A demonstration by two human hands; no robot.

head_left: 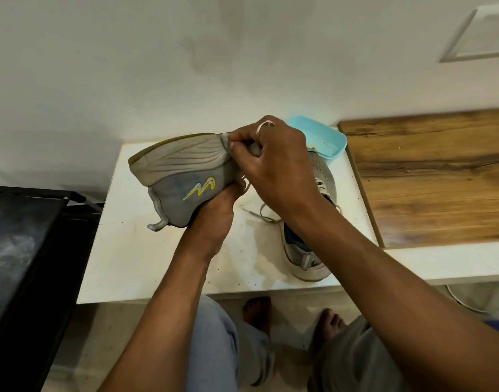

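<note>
Over the white tabletop (129, 264) at mid-frame, the left hand (214, 213) is gripping the grey sneaker (180, 171) from beneath while the right hand (273, 165) is pinching its lace (264, 125), seemingly threading an eyelet, so the next pull is likely calling for a steady hold.

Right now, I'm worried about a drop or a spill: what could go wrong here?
The grey shoe is held off the table by the left hand from below; the right hand's pull might twist it loose.
A lace loops over a right finger and could snag.
The right forearm hangs over the second shoe, near the blue tub; either may get knocked.
</note>
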